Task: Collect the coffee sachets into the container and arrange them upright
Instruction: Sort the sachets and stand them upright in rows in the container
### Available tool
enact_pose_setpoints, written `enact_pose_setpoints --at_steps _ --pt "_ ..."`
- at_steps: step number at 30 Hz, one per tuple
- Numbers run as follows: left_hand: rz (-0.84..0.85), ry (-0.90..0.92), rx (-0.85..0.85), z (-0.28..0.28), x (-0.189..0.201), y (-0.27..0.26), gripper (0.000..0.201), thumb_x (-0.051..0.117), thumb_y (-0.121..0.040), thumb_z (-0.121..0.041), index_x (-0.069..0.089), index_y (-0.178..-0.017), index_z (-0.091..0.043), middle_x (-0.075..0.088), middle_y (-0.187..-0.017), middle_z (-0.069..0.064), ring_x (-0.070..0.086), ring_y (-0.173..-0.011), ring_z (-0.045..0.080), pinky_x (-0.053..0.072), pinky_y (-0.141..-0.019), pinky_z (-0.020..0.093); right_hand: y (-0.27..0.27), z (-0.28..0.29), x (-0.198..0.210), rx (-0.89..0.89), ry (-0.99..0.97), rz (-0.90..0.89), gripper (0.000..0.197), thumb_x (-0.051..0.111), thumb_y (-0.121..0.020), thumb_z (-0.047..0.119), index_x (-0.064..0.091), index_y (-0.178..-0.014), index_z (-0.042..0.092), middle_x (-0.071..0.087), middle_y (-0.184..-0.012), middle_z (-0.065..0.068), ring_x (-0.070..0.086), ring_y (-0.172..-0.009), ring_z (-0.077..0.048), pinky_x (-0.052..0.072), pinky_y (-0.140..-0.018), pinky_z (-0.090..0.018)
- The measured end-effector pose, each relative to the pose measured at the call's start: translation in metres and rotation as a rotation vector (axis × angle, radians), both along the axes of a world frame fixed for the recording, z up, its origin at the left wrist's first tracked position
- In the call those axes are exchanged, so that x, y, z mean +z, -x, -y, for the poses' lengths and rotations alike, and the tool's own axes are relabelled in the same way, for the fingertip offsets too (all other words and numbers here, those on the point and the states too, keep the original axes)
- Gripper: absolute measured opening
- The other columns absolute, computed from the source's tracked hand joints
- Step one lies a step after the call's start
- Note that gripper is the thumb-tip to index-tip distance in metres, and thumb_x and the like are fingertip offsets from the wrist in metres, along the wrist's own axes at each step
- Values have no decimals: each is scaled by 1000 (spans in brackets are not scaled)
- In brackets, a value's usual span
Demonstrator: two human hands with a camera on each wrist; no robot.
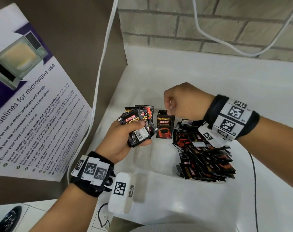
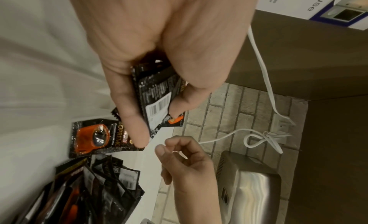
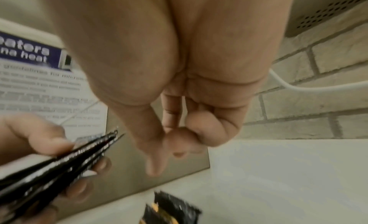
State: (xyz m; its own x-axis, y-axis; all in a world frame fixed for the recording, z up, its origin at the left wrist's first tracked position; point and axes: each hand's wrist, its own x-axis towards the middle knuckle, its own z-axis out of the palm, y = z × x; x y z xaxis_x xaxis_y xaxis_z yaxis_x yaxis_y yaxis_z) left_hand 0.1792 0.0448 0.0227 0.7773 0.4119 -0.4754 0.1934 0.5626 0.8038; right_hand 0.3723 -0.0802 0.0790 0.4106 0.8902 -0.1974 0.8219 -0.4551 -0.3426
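While the left hand [image 1: 125,139] reaches in from the lower left with its palm turned up, its thumb and curled fingers clamp a fanned bunch of Kopiko Supremo coffee sachets [image 1: 139,124] above the white worktop [image 1: 209,84]. From the left wrist view the thumb presses on a barcode face of the bunch and the fingers [image 2: 131,120] wrap the far side. From the right wrist view the same bunch [image 3: 59,169] shows edge-on, several thin black packets held together.

The right hand [image 1: 184,102] comes in from the right, wrist raised and knuckles up, with its fingers curled downward and holding nothing. In the right wrist view the thumb and forefinger [image 3: 173,117] point down with their tips close together while the other fingers are folded into the palm. Just below those fingertips a single sachet [image 1: 165,126] lies face up on the worktop, just right of the held bunch; whether the fingertips touch its top edge cannot be told.

Under the right wrist a loose pile of sachets [image 1: 204,156] lies overlapping at mixed angles on the worktop. A clear container [image 1: 152,158] is faintly visible on the worktop near the left wrist, between the left hand and the pile.

A microwave guidelines poster [image 1: 33,106] hangs on the brown panel at the left, with a white cable [image 1: 102,67] running down beside it.
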Motion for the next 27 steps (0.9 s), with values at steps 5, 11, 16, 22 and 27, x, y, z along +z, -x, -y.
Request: enact_pose_setpoints --at_steps 5,11,16,22,27 --pt "76 70 -39 1 9 -2 35 50 -93 8 67 -122 -2 75 -110 21 75 -95 35 62 -63 43 11 22 28 -53 -226 -143 35 57 -82 -1 66 -96 30 64 -100 10 56 -69 0 41 -63 -10" --pt "85 -70 -179 19 15 -12 54 76 -79 -6 61 -131 -8 76 -112 16 77 -89 29 61 -59 38 35 34 21 -185 -384 -411 25 78 -86 33 64 -107 31 66 -100 8 65 -70 -17 53 -71 -28" --pt "72 -218 -208 34 15 -23 53 83 -79 -7 61 -128 -11 78 -104 10 78 -86 27 58 -54 33 36 35 -1 -236 -385 -485 28 84 -81 26 67 -103 25 71 -94 4 70 -65 -23 59 -64 -35" --pt "38 -96 -142 32 18 -25 44 73 -84 -27 63 -126 -16 78 -109 8 78 -87 25 59 -53 33 19 43 0 -213 -288 -390 28 76 -87 19 72 -111 32 71 -97 7 69 -80 -12 54 -84 -33" --pt "4 -82 -52 30 16 -23 27 69 -97 -18 66 -123 -12 78 -104 8 78 -83 24 60 -54 37 8 45 7 -262 -288 -303 16 77 -87 23 77 -102 30 77 -93 12 71 -88 -5 54 -88 -26"
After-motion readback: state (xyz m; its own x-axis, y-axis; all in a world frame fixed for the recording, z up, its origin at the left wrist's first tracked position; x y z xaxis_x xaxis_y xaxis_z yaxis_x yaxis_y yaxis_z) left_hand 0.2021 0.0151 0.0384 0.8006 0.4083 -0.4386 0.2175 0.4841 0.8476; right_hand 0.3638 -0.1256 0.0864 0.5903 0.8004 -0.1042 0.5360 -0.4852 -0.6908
